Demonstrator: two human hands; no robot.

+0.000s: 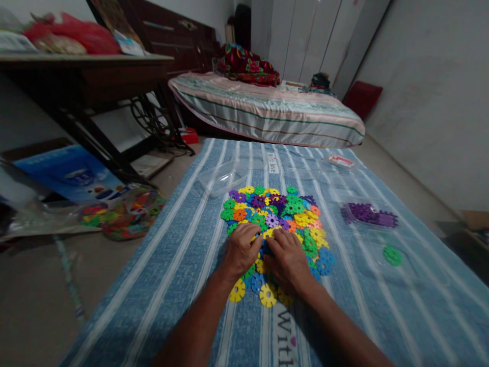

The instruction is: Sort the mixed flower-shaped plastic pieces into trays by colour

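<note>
Your left hand [241, 250] and your right hand [287, 259] lie side by side, palms down, on the near part of the pile of flat plastic snowflake discs in many colours [277, 224]. Your fingers are bent and press on the discs, but you cannot tell if they pinch one, because the hands cover it. The pile sits in the middle of the blue striped cloth [183, 265], so the discs stay together and close to you. To your right, the purple discs in a clear plastic tray [370, 214] are kept apart from the rest. One green disc [392, 255] lies alone near them. A clear empty plastic tray [221, 178] rests past the pile, on the left.
</note>
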